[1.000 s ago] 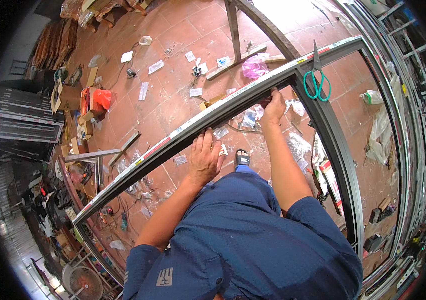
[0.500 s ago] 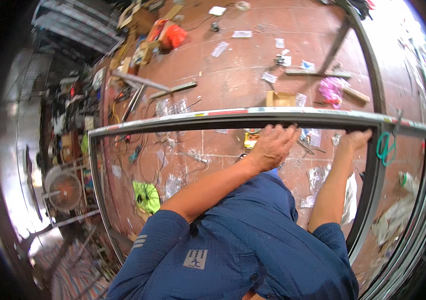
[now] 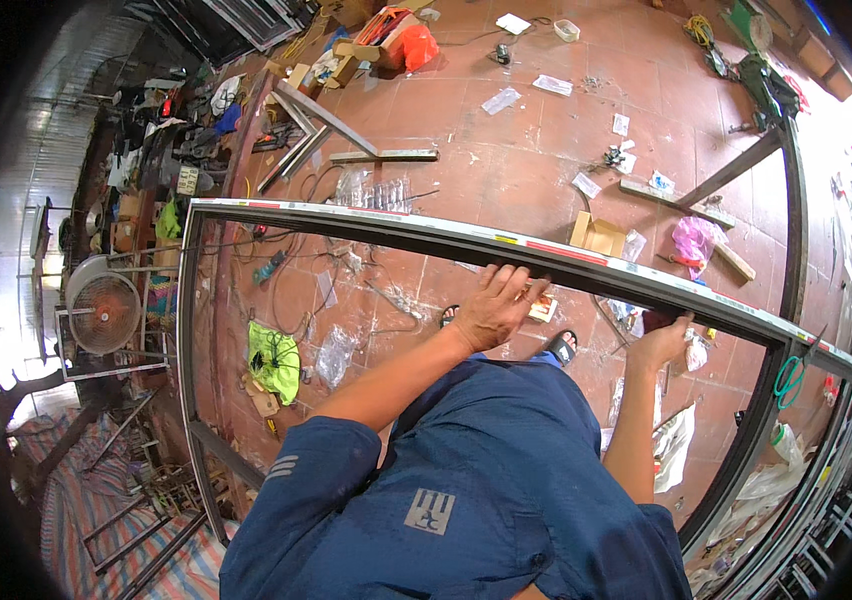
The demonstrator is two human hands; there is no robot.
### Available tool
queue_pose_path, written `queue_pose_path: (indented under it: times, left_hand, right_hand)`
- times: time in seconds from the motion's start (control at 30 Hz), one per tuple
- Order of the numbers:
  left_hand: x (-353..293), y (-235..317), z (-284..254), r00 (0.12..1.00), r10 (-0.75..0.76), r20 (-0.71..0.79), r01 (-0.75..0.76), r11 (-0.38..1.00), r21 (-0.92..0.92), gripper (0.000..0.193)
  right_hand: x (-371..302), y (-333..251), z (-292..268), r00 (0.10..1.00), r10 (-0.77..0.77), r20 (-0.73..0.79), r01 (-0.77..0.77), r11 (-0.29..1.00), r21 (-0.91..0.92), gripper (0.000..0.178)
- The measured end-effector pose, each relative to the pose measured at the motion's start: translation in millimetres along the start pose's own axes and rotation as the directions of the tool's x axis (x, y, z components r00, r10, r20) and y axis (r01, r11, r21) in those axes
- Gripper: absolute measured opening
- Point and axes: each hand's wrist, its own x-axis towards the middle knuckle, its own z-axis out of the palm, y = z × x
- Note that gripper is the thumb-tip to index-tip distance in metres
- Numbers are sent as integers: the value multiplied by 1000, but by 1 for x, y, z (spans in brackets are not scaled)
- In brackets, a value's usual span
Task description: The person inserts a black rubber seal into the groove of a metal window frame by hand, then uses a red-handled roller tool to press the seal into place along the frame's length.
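A large rectangular dark metal frame (image 3: 386, 228) spans the view, with a film-covered outer face and a crossbar near its right end. My left hand (image 3: 499, 308) grips the near edge of its long far bar around the middle, fingers bent against the metal. Farther right, my right hand (image 3: 661, 343) is closed on the same bar from below, its fingers partly hidden behind it. A loop of teal cord (image 3: 789, 382) hangs at the right corner, by the crossbar.
Beyond the frame lie an open cardboard box (image 3: 598, 236), a pink plastic bag (image 3: 698, 243) and metal bars (image 3: 386, 156). Through it show a lime-green bag (image 3: 274, 362), cables and plastic wrap on the tiled floor (image 3: 506, 190). A round fan (image 3: 103, 313) stands left.
The frame now slants across the view, its right end nearer and its left end farther. Both hands stay on the bar and appear farther left and lower. The view has shifted too.
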Motion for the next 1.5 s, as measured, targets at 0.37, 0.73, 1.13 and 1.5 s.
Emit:
queue_pose_path:
  times: [0.37, 0.73, 1.13, 1.5]
  left_hand:
    - [-138, -200, -44, 999, -45, -32, 45, 999, 3, 54]
    - [-184, -289, -76, 989, -122, -83, 118, 992, -47, 58]
    - [-165, -291, -105, 988, -43, -150, 11, 978, -209, 59]
    - [-48, -293, -131, 852, -75, 519, 207, 957, -203, 84]
  right_hand:
    - [-189, 78, 118, 972, 128, 198, -95, 981, -168, 45]
    - [-307, 125, 160, 570, 536, 622, 34, 742, -670, 41]
    - [-338, 148, -148, 837, 466, -285, -546, 714, -438, 33]
    - [-458, 228, -197, 936, 307, -172, -297, 428, -853, 50]
